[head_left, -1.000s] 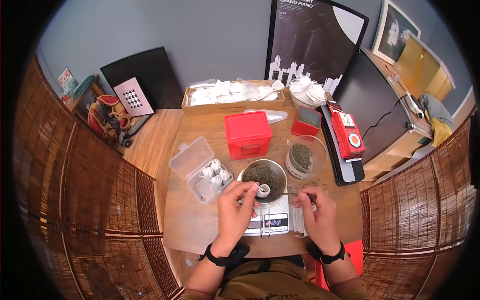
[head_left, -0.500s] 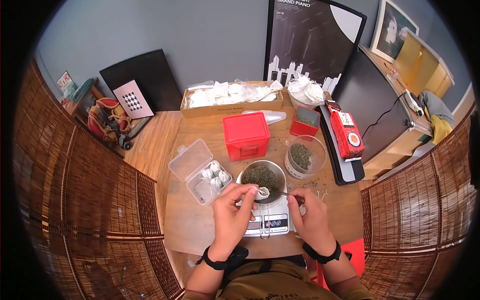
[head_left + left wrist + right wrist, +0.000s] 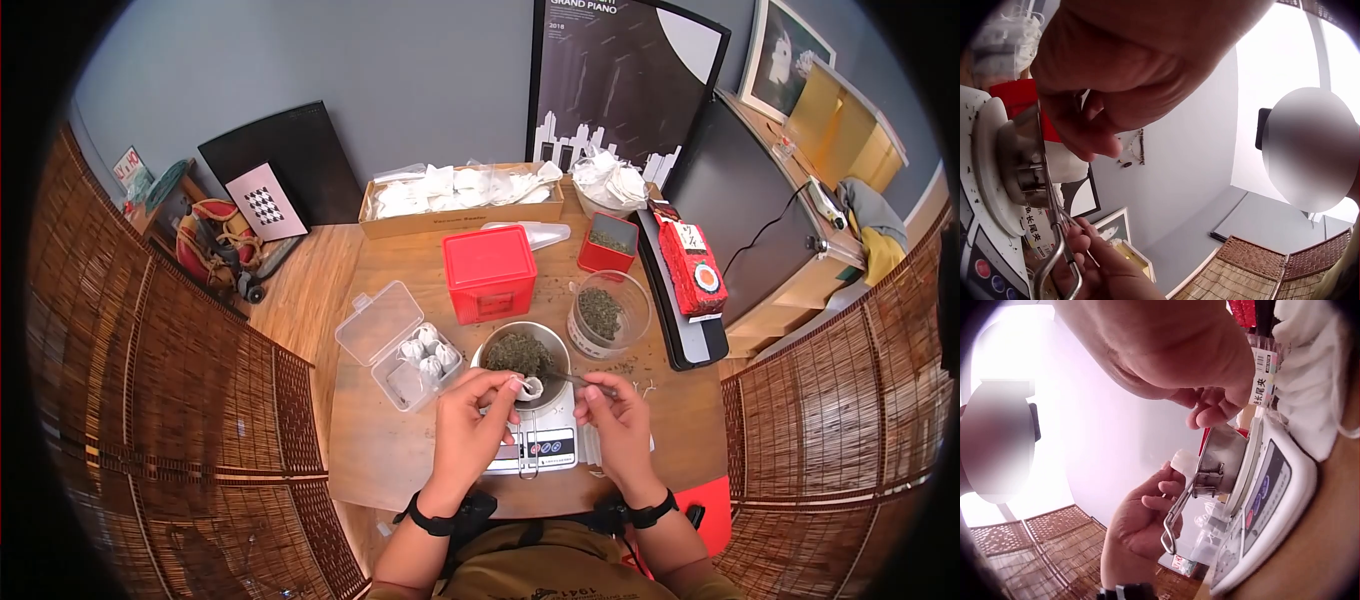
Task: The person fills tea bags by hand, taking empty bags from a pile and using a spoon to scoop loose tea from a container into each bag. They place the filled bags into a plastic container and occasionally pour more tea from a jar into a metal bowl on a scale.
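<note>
My left hand [image 3: 472, 420] pinches a small white cloth tea bag [image 3: 530, 389] at its rim, over the near side of a metal pot [image 3: 1224, 457]. Dark dried tea leaves [image 3: 518, 352] heap inside the pot, which stands on a white digital scale [image 3: 548, 458] with its folding wire handle [image 3: 1054, 250] pointing toward me. Right of the pot, my right hand [image 3: 618, 425] holds a slim metal utensil [image 3: 566, 377] between thumb and fingers. The utensil reaches over the pot beside the bag; its working end is hard to make out among the leaves.
A clear open box [image 3: 402, 388] with several filled white bags stands at left. Behind the pot is a red lidded tin [image 3: 490, 275]. A clear tub [image 3: 640, 318] of leaves and an open red tin [image 3: 607, 258] stand at right. White pouches [image 3: 455, 188] fill a carton at the back.
My right hand has moved slightly left and closer to the pot with the utensil. The bag in my left hand tipped sideways, then came back with its mouth facing up.
</note>
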The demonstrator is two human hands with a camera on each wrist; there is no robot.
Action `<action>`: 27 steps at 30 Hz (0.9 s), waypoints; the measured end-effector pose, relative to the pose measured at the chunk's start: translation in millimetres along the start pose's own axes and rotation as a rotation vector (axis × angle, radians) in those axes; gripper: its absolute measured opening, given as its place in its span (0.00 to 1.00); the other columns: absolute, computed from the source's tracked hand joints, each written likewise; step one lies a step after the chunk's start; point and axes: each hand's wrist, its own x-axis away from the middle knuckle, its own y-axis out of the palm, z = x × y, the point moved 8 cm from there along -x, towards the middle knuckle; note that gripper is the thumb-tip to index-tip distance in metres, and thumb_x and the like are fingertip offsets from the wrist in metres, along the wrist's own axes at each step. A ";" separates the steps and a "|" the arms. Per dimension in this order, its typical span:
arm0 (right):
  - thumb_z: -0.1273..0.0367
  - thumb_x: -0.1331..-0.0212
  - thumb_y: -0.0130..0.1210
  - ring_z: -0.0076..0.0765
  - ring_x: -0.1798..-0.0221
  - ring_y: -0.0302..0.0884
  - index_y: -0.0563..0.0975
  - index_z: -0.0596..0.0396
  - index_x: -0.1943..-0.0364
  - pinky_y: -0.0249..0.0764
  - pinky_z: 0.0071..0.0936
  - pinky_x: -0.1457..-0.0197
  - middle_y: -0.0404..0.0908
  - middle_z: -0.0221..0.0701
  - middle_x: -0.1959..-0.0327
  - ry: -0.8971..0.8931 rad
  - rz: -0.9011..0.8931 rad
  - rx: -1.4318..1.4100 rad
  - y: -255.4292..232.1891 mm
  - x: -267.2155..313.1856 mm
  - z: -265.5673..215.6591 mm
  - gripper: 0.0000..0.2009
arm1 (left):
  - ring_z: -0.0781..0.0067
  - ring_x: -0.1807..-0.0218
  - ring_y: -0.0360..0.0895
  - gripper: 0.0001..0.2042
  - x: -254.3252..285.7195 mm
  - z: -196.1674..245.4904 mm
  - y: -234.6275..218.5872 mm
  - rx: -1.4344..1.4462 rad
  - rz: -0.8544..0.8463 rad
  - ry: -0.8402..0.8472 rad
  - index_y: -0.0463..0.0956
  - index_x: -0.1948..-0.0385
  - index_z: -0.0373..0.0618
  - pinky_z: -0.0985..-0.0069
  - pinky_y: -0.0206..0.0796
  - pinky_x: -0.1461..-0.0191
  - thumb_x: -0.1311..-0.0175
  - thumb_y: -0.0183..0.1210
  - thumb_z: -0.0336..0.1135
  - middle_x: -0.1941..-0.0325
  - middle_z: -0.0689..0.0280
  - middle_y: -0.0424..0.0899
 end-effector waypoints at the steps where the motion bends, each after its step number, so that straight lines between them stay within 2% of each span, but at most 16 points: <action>1: 0.71 0.20 0.60 0.24 0.59 0.85 0.81 0.61 0.40 0.81 0.23 0.55 0.87 0.32 0.57 0.003 0.027 -0.061 -3.6 0.3 1.1 0.12 | 0.81 0.69 0.83 0.09 -1.0 -0.6 0.6 -0.001 -0.004 0.001 0.87 0.52 0.29 0.83 0.73 0.77 0.21 0.63 0.27 0.59 0.63 0.81; 11: 0.68 0.16 0.56 0.24 0.60 0.82 0.79 0.58 0.38 0.80 0.25 0.55 0.84 0.29 0.55 0.042 0.124 -0.352 -20.7 0.2 -5.6 0.12 | 0.81 0.72 0.82 0.09 -5.0 -3.3 -1.4 -0.017 0.024 0.003 0.87 0.52 0.29 0.83 0.73 0.78 0.21 0.63 0.28 0.62 0.64 0.81; 27: 0.69 0.17 0.56 0.23 0.61 0.80 0.78 0.58 0.40 0.79 0.25 0.55 0.83 0.29 0.56 -0.001 0.072 -0.342 -15.7 -2.4 -42.0 0.10 | 0.81 0.76 0.82 0.10 -9.7 -7.0 -4.6 -0.008 0.053 -0.013 0.88 0.52 0.29 0.81 0.73 0.78 0.21 0.64 0.30 0.66 0.63 0.83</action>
